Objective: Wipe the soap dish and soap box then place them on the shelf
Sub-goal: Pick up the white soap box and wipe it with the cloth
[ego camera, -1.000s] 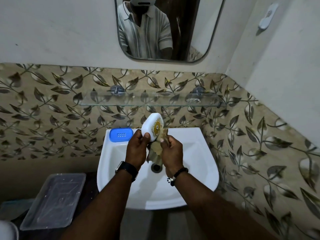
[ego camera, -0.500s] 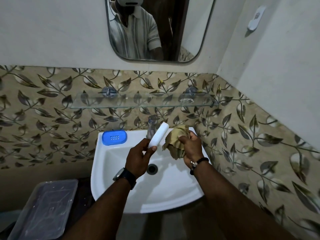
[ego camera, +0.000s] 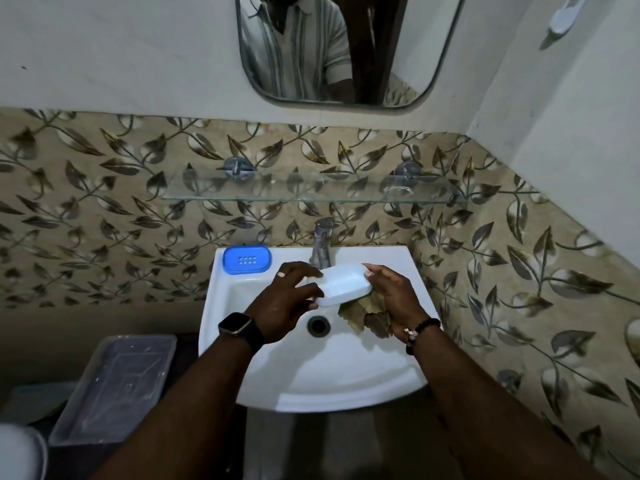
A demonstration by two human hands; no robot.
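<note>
Two hands over the sink [ego camera: 242, 375] | left hand [ego camera: 287, 306] fingers pinch soap box [ego camera: 343, 285]; right hand [ego camera: 394, 299] bunches cloth [ego camera: 363, 315] | risk: slick box could slip into basin.

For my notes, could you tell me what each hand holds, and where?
Left hand grips the white soap box by its left end; right hand holds the cloth under it.

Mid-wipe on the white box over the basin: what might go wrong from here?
1. The soap box is pinched only at its ends by the left hand and right hand; it may slip into the sink.
2. The glass shelf is narrow and hard to see; a placed box could overhang.
</note>
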